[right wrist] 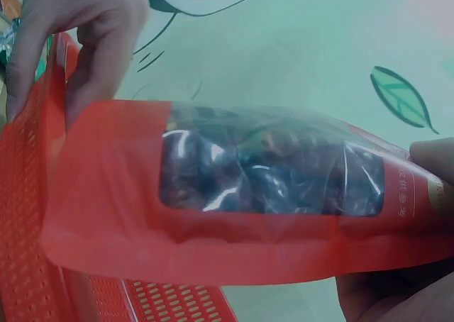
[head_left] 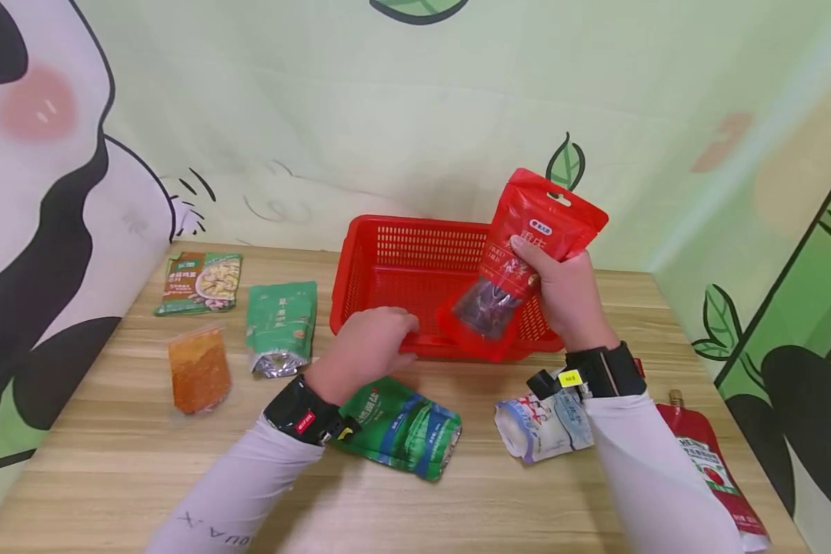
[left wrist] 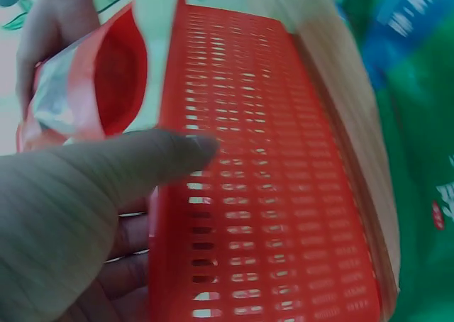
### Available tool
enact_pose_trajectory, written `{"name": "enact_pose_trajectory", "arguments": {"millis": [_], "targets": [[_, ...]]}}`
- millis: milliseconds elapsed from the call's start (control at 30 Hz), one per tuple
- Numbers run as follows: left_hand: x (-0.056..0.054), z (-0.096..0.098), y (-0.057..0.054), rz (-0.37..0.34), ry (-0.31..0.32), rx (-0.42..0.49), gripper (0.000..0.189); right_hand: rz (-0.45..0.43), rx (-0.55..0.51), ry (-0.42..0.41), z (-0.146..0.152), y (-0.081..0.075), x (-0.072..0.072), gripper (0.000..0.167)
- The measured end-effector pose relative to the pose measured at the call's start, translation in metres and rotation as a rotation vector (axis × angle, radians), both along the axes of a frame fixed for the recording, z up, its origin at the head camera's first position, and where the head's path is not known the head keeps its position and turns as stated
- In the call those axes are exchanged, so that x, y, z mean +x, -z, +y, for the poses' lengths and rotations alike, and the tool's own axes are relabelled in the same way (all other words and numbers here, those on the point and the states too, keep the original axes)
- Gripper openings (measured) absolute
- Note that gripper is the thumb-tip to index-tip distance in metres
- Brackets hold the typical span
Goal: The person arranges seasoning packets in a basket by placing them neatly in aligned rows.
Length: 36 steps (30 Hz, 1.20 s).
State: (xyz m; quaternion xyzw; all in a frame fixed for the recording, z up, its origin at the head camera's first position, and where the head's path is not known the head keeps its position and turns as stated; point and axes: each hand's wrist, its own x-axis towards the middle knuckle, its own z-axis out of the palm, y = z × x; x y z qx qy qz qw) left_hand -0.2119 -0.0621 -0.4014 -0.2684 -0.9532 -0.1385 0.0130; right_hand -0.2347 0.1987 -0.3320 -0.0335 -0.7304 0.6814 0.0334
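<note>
In the head view, my right hand (head_left: pixel 573 296) grips a red stand-up pouch (head_left: pixel 515 258), thumb across its printed front. The pouch hangs tilted over the right part of a red plastic basket (head_left: pixel 405 288). Dark pieces show through its clear window (right wrist: pixel 273 166) in the right wrist view. My left hand (head_left: pixel 370 346) straddles the basket's near wall, with the thumb (left wrist: pixel 152 159) on the outer side and the fingers over the rim. Below that hand, a green and blue pouch (head_left: pixel 405 427) lies on the table in front of the basket.
Left on the wooden table (head_left: pixel 104 454) lie a green food packet (head_left: pixel 201 283), a bag of orange-brown stuff (head_left: pixel 199 371) and a light green pouch (head_left: pixel 282 323). To the right are a white and blue packet (head_left: pixel 550 423) and a red ketchup pouch (head_left: pixel 709 462). A printed cloth stands behind.
</note>
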Motion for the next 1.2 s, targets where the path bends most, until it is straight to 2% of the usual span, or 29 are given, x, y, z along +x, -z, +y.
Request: {"name": "enact_pose_trajectory", "arguments": {"millis": [133, 500, 667, 833, 1033, 1200], "targets": [[-0.002, 0.002, 0.002, 0.029, -0.017, -0.060, 0.035, 0.005, -0.021, 0.006, 0.001, -0.002, -0.009, 0.075], [-0.008, -0.001, 0.007, 0.079, -0.033, -0.123, 0.023, -0.023, -0.073, 0.069, 0.005, 0.000, -0.024, 0.068], [-0.010, -0.002, 0.009, 0.077, -0.025, -0.131, 0.019, -0.051, -0.027, 0.104, 0.009, 0.004, -0.034, 0.072], [-0.009, -0.003, 0.010, 0.095, -0.027, -0.134, 0.018, -0.065, 0.047, 0.106, 0.012, 0.011, -0.045, 0.074], [-0.009, -0.004, 0.008, 0.092, -0.040, -0.150, 0.019, -0.054, 0.152, 0.129, 0.014, 0.021, -0.054, 0.070], [-0.008, -0.006, 0.008, 0.098, -0.043, -0.165, 0.011, -0.068, 0.180, 0.159, 0.014, 0.025, -0.062, 0.061]]}}
